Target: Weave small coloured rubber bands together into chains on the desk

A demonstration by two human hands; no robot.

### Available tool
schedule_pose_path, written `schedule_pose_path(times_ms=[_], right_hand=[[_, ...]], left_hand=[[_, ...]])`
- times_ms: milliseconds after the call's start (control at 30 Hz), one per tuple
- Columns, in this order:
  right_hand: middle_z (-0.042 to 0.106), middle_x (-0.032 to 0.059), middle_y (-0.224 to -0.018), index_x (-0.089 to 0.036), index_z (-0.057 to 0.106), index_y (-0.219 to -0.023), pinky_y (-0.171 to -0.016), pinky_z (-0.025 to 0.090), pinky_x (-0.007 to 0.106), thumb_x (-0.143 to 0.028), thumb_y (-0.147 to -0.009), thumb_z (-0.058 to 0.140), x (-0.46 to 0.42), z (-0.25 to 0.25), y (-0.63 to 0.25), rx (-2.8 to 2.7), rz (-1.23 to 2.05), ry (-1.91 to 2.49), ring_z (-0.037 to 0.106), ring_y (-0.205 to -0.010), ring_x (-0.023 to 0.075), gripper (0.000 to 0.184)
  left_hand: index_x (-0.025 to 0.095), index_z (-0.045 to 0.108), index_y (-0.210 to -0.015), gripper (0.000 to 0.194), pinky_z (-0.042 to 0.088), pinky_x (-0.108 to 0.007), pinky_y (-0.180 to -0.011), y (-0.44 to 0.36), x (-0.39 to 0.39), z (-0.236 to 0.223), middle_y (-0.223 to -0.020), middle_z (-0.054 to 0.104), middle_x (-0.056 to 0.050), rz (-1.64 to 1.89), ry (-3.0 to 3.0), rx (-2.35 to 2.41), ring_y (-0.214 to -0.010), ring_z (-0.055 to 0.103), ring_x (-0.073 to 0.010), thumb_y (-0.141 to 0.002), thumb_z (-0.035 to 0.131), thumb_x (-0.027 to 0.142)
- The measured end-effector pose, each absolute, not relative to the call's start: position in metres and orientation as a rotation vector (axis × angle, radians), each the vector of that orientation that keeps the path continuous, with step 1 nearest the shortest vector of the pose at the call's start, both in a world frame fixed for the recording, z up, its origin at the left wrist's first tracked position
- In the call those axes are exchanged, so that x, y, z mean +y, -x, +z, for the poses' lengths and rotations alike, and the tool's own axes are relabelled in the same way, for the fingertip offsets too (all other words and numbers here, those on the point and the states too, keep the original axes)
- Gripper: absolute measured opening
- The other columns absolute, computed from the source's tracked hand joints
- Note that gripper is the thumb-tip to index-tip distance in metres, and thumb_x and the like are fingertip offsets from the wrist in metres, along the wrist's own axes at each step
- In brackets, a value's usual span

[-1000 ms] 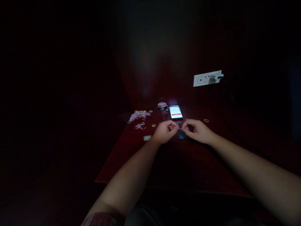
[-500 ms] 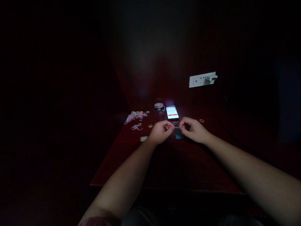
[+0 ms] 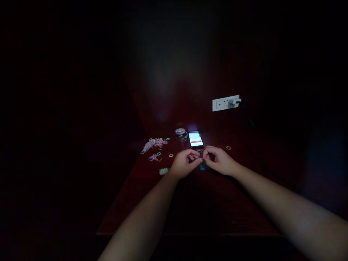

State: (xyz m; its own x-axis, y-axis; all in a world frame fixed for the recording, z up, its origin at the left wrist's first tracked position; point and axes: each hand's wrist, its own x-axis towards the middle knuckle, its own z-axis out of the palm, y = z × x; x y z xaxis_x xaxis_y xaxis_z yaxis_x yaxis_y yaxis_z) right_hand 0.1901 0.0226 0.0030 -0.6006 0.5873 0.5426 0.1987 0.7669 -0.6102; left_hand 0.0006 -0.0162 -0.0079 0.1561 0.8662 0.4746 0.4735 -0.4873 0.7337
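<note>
My left hand (image 3: 186,163) and my right hand (image 3: 219,159) meet over the table, fingertips pinched almost together. Between them is a small rubber band, mostly hidden by the fingers. Just behind the fingertips lies a dark ring-shaped band (image 3: 199,152), partly covered. A blue bundle of bands (image 3: 203,167) rests beneath my hands. Left of my left hand sits a pale yellow-green bundle (image 3: 164,171). A yellow band (image 3: 171,155) and a green band (image 3: 158,154) lie singly nearby.
A pile of colourful bands (image 3: 154,144) and a smaller cluster (image 3: 153,157) are at the left. A lidded clear jar (image 3: 181,134) stands beside a lit phone (image 3: 196,139). An orange-pink band (image 3: 228,148) lies right. A wall socket (image 3: 225,103) holds a plug with a cable.
My hands have come closer together; the pale band stretched between them before is now mostly hidden. The view has tilted, so everything sits lower and slightly left in the picture.
</note>
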Motion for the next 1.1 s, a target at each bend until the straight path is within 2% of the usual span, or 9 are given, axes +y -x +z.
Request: schedule_pose_path(times_ms=[200,400,767,933,1100], right_hand=[[0.055,0.0036,-0.077,-0.016,0.058,-0.074,-0.059,0.042,0.025,-0.018,-0.079,0.055,0.023,0.003,-0.19,-2.201,0.675,0.56,0.051,-0.065,0.0131,0.005],[0.052,0.0011,-0.068,-0.016,0.058,-0.074,-0.057,0.039,0.025,-0.02,-0.079,0.056,0.023,0.003,-0.19,-2.194,0.697,0.588,0.047,-0.061,0.0127,0.007],[0.051,0.0003,-0.066,-0.016,0.056,-0.072,-0.057,0.037,0.025,-0.016,-0.075,0.054,0.02,0.006,-0.191,-2.204,0.677,0.59,0.046,-0.061,0.012,0.003],[0.05,-0.0003,-0.065,-0.016,0.055,-0.071,-0.057,0.037,0.025,-0.016,-0.074,0.054,0.02,0.005,-0.19,-2.211,0.705,0.573,0.046,-0.06,0.0118,0.003],[0.051,-0.0002,-0.066,-0.017,0.054,-0.073,-0.057,0.038,0.025,-0.018,-0.075,0.055,0.025,0.0,-0.191,-2.15,0.75,0.56,0.045,-0.06,0.0116,0.003]], left_hand=[[0.014,0.065,-0.1,0.029,0.042,-0.02,-0.061,-0.002,-0.015,-0.007,-0.088,0.066,-0.005,1.28,-1.999,1.232,-0.069,0.052,-0.0092,-0.076,0.069,0.029],[0.013,0.066,-0.083,0.019,0.038,-0.019,-0.055,-0.001,-0.016,-0.007,-0.068,0.058,0.0,1.171,-2.01,1.238,-0.059,0.047,-0.0076,-0.079,0.064,0.031],[0.011,0.065,-0.078,0.02,0.035,-0.017,-0.05,0.002,-0.018,0.002,-0.063,0.055,0.001,1.246,-1.92,1.228,-0.054,0.044,-0.0058,-0.073,0.069,0.03],[0.011,0.067,-0.079,0.019,0.036,-0.017,-0.049,0.018,-0.018,0.009,-0.062,0.057,0.0,1.025,-1.965,1.204,-0.054,0.047,-0.0064,-0.074,0.068,0.03],[0.013,0.071,-0.083,0.019,0.044,-0.02,-0.058,0.048,-0.019,0.02,-0.072,0.067,-0.004,0.742,-2.076,1.275,-0.063,0.058,-0.0106,-0.074,0.068,0.029]])
